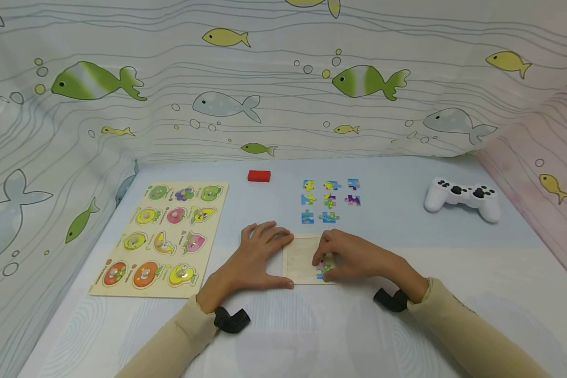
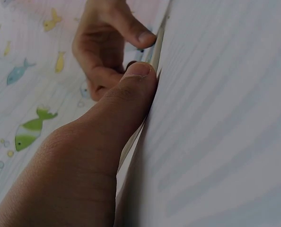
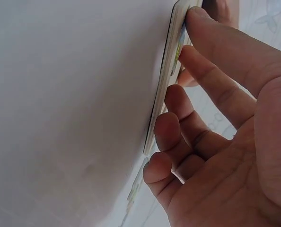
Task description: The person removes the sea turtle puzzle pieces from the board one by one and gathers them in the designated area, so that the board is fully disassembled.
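A shallow wooden puzzle board lies flat on the table in front of me. My left hand spans its left side with spread fingers, the fingertips by the upper left corner and the thumb by the lower left one. Over the board's right part, my right hand pinches a colourful jigsaw piece between thumb and index finger, low in the right corner. That piece is partly covered by the fingers; in the right wrist view only a thin strip of it shows. The other right fingers are curled beside the board's edge.
Several loose jigsaw pieces lie in rough rows beyond the board. A fruit peg puzzle is at the left, a red block at the back, and a white game controller at the right. Fish-patterned sheeting surrounds the table.
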### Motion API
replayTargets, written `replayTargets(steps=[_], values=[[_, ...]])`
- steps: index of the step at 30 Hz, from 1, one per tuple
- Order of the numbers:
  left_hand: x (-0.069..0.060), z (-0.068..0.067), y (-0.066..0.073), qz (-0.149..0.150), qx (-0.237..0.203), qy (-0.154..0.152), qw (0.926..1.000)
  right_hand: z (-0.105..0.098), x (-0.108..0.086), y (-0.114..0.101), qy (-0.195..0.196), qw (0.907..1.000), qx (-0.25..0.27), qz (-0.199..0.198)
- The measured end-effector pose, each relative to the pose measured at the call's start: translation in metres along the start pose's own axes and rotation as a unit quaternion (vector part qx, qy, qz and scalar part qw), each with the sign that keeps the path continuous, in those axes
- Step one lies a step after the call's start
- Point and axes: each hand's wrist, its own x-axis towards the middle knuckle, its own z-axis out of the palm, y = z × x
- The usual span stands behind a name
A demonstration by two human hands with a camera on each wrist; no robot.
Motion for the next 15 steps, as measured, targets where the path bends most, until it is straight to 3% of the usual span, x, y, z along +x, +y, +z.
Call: replayTargets(steps=[15], values=[[-0.0002, -0.0003, 0.0004, 0.001, 0.002, 0.001, 1.0000, 0.0010, -0.0019, -0.0002, -0.003, 1.0000, 0.003, -0.007]])
